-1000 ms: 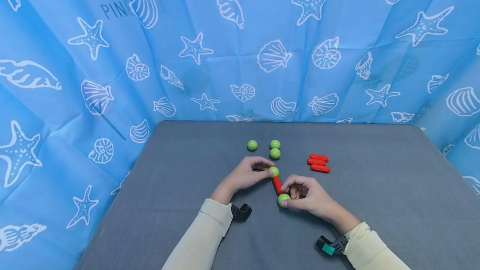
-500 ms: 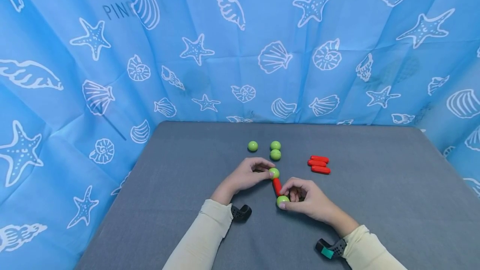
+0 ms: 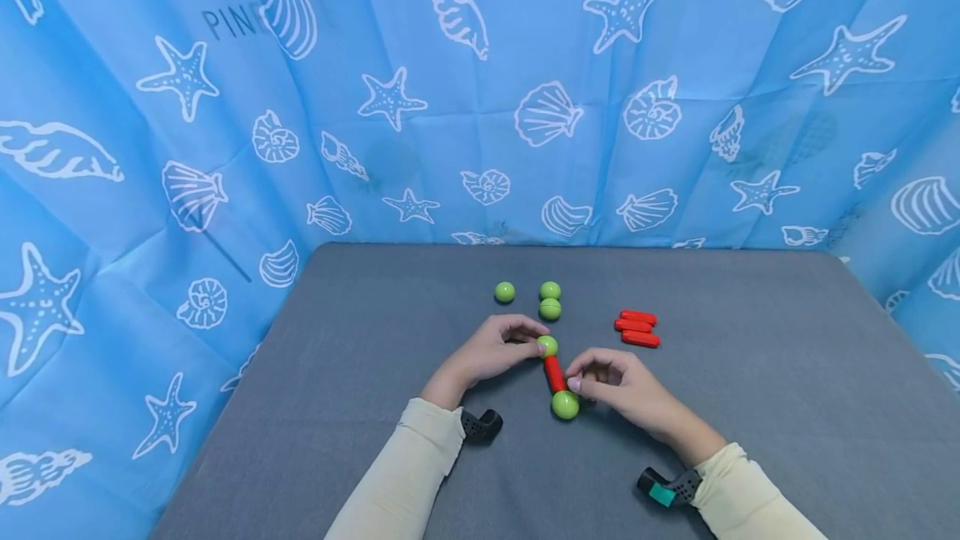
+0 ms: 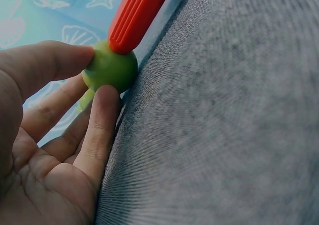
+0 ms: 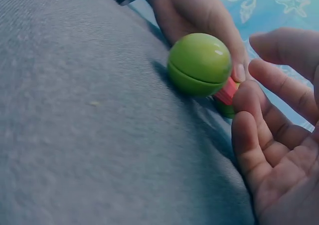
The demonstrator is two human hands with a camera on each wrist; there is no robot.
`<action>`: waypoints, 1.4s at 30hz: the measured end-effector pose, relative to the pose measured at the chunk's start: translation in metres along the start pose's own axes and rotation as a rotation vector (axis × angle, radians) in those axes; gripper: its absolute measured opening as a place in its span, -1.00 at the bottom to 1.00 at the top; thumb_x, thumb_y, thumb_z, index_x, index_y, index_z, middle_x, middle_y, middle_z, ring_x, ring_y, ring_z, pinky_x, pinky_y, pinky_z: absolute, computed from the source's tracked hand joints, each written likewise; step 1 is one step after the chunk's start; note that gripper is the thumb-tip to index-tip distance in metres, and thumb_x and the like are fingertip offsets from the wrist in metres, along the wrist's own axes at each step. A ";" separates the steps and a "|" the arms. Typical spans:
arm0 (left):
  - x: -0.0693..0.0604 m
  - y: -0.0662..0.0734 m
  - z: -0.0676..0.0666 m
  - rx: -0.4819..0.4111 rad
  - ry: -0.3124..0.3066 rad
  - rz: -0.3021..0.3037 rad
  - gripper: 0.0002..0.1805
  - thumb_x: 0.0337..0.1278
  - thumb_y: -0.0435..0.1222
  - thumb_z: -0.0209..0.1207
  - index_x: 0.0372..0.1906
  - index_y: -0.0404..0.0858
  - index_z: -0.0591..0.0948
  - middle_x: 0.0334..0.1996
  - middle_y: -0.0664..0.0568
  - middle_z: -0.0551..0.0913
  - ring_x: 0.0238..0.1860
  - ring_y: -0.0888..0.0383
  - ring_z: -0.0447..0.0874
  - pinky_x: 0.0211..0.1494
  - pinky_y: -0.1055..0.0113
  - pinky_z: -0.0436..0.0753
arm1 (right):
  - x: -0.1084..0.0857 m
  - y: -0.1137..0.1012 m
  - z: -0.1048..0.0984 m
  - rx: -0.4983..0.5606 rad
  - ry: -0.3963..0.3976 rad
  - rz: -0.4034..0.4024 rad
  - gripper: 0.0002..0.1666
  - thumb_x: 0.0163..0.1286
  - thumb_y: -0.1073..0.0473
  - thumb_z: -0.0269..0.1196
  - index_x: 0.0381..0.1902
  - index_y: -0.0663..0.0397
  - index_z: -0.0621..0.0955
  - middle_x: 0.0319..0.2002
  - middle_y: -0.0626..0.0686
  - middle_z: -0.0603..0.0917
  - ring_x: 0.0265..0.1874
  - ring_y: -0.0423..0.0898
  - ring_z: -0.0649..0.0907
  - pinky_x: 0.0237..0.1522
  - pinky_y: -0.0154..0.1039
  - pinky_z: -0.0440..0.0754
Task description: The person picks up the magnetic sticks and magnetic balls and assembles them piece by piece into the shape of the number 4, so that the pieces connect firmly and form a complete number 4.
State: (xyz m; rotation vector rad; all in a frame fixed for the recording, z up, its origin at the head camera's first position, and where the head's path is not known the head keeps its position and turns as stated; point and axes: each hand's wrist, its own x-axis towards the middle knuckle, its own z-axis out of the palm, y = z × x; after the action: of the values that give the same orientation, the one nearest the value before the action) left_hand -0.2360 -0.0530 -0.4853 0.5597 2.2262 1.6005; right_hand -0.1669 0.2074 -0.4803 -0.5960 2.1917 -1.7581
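My left hand (image 3: 495, 350) pinches a green ball (image 4: 112, 68) between thumb and fingertips, low against the cloth. A grooved red stick (image 3: 554, 373) runs from that ball toward a second green ball (image 3: 566, 405), nearer to me. The stick's ends touch both balls. My right hand (image 3: 630, 386) is just right of the stick and the near ball, its fingers loosely bent. In the right wrist view, its fingertips (image 5: 245, 127) stand apart from the near ball, which shows a seam line; nothing is held there.
Beyond my left hand lie a single green ball (image 3: 505, 292) and two touching green balls (image 3: 551, 308). Several red sticks (image 3: 641, 339) lie side by side to the right. The grey cloth-covered table (image 3: 375, 290) ends at a blue shell-print curtain (image 3: 450, 123).
My right hand has let go of the near green ball and shifted slightly away, up and to the right. My left hand keeps its pinch on the far ball.
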 end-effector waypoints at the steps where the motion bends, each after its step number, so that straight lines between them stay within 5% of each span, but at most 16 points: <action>1: 0.000 0.000 0.000 -0.002 0.000 0.000 -0.76 0.41 -0.13 0.36 0.10 0.08 0.78 0.00 0.23 0.79 0.02 0.23 0.72 0.21 0.23 0.68 | 0.000 0.000 -0.001 0.001 0.005 0.011 -0.77 0.54 0.23 0.33 0.05 0.25 0.67 -0.26 0.05 0.68 -0.38 -0.04 0.64 -0.35 -0.25 0.66; 9: -0.001 0.001 -0.001 -0.009 -0.001 -0.019 -0.76 0.40 -0.14 0.37 0.10 0.06 0.78 -0.01 0.22 0.79 0.01 0.22 0.72 0.20 0.25 0.69 | 0.001 -0.004 -0.015 -0.074 0.145 -0.008 -0.77 0.54 0.23 0.34 0.00 0.30 0.68 -0.29 0.20 0.68 -0.39 0.03 0.68 -0.37 -0.20 0.71; 15: -0.002 0.001 0.000 -0.026 -0.017 -0.015 -0.76 0.40 -0.17 0.37 0.10 0.04 0.78 -0.01 0.17 0.79 0.00 0.20 0.71 0.17 0.29 0.69 | -0.007 -0.007 -0.044 -0.086 0.393 -0.028 -0.76 0.55 0.25 0.33 -0.01 0.37 0.66 -0.32 -0.10 0.71 -0.43 -0.17 0.66 -0.33 -0.31 0.72; 20: -0.002 0.001 -0.001 -0.022 -0.018 -0.021 -0.76 0.40 -0.17 0.36 0.10 0.06 0.78 -0.02 0.18 0.79 0.00 0.20 0.71 0.17 0.27 0.69 | -0.014 -0.004 -0.069 -0.161 0.504 0.001 -0.72 0.56 0.20 0.34 0.02 0.35 0.67 -0.33 -0.18 0.71 -0.43 -0.18 0.66 -0.34 -0.36 0.71; 26: -0.001 0.001 -0.001 -0.025 -0.012 -0.027 -0.77 0.41 -0.17 0.36 0.09 0.08 0.78 -0.01 0.21 0.78 0.02 0.21 0.71 0.19 0.26 0.69 | -0.019 0.004 -0.087 -0.283 0.497 0.050 -0.71 0.55 0.16 0.35 0.07 0.26 0.68 -0.24 -0.28 0.67 -0.42 -0.19 0.68 -0.39 -0.32 0.65; 35: -0.001 0.003 -0.002 -0.026 -0.009 -0.029 -0.73 0.39 -0.15 0.38 0.12 0.03 0.78 0.00 0.20 0.78 0.02 0.22 0.72 0.19 0.25 0.69 | -0.019 0.011 -0.090 -0.392 0.437 0.116 -0.66 0.55 0.11 0.35 0.15 0.18 0.67 -0.10 0.02 0.71 -0.43 -0.17 0.68 -0.42 -0.29 0.66; 42: 0.001 0.003 0.000 -0.009 -0.010 -0.019 -0.71 0.36 -0.12 0.42 0.12 0.03 0.78 0.01 0.21 0.77 0.04 0.25 0.72 0.20 0.26 0.70 | -0.020 0.013 -0.089 -0.448 0.441 0.133 -0.68 0.53 0.09 0.37 0.12 0.13 0.70 -0.07 0.04 0.68 -0.42 -0.23 0.63 -0.43 -0.33 0.59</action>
State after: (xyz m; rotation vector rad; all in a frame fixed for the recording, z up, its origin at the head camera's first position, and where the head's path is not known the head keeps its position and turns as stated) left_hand -0.2365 -0.0518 -0.4827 0.5409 2.2089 1.5941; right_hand -0.1920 0.2960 -0.4734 -0.1413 2.8848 -1.4363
